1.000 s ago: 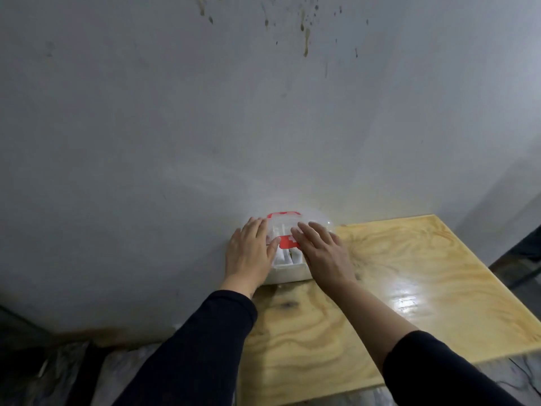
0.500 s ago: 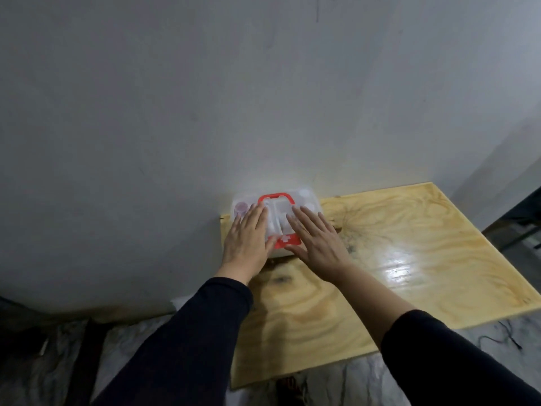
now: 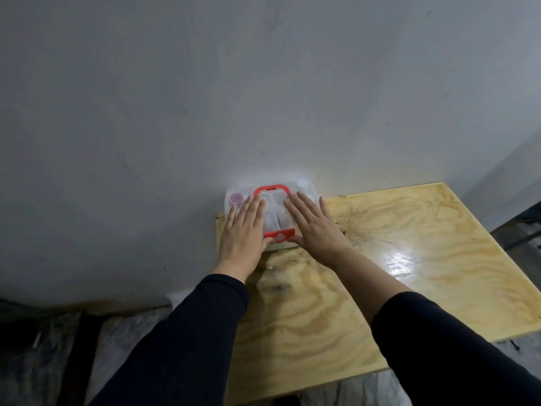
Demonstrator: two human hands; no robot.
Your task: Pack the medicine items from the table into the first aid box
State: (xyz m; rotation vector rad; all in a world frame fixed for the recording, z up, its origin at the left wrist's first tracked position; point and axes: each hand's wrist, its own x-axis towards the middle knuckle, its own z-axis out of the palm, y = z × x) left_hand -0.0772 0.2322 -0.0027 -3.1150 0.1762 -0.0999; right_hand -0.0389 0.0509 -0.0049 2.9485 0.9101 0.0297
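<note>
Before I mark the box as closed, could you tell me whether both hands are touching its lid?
Touching. The head view shows the left hand and right hand lying flat on the first aid box lid.

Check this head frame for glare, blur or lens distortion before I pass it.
Head view: a bright glare patch sits on the glossy wooden table right of the right hand; the clear first aid box looks washed out and soft at its far edge; wide-angle bending shows in the table edges; the left hand is evenly lit; corners are dim.
</note>
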